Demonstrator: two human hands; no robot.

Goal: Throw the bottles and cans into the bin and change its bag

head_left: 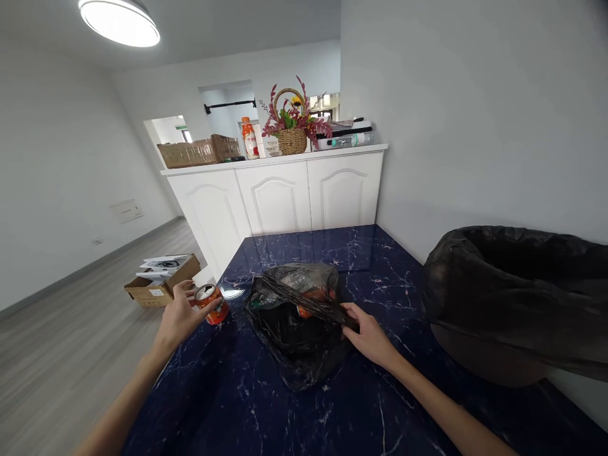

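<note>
My left hand [179, 316] is at the orange soda can [217, 311], which stands upright near the table's left edge with its top opened. The thumb lies across the can's front and the fingers curve at its far left side; their tips are partly hidden. My right hand [363, 332] pinches the gathered rim of a black plastic bag [304, 364] and draws it across the bag's mouth. Inside the bag, another orange can [306, 310] shows partly, along with clear plastic that I cannot make out well.
The dark blue marbled table [304, 427] carries a bin lined with a black bag [456, 285] at right, by the wall. A white cabinet [280, 199] beyond holds a flower basket [292, 141], an orange-capped bottle [249, 139] and wicker boxes [190, 154]. On the floor sits a cardboard box [178, 285].
</note>
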